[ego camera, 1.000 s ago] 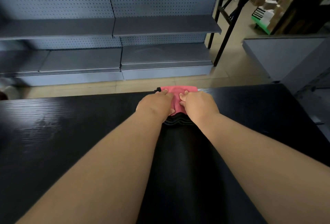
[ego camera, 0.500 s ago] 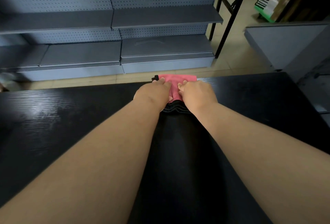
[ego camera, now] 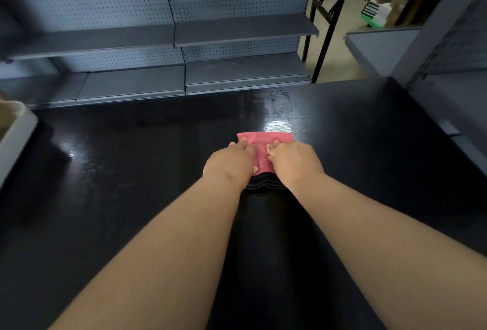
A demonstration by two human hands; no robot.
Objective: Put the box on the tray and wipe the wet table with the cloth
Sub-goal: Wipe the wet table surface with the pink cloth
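Change: the cloth (ego camera: 266, 142) was at the table's far edge a second ago; it now lies well back from it, drawn toward the person, with a strip of table (ego camera: 131, 171) open beyond it.
Left hand (ego camera: 229, 165): spread flat on the cloth's left half, fingers fairly straight and pressing down, not gripping.
Right hand (ego camera: 296, 162): the same on the right half, just beside the left, with pink showing between them.
Cloth: pink on top, with dark folded layers showing at its near edge between the wrists.
Meaning: this reads as a return stroke of the wipe, one lane down the table's middle.
Wet patch (ego camera: 279, 121): a bright sheen just beyond the cloth and slightly to its right (whether water or glare I cannot tell); another glint lies far left near the tray.
Tray (ego camera: 15, 132): grey, at the table's left edge, mostly out of frame; a beige shape in it is probably the box, so that step looks done.
Far edge: shelving (ego camera: 237, 29) stands beyond a strip of floor, well apart.
Right edge: a grey unit (ego camera: 448, 98) stands close alongside, so wide strokes there need care.
Open room: dark table stretches on both sides of the arms, more to the left, up to the tray.
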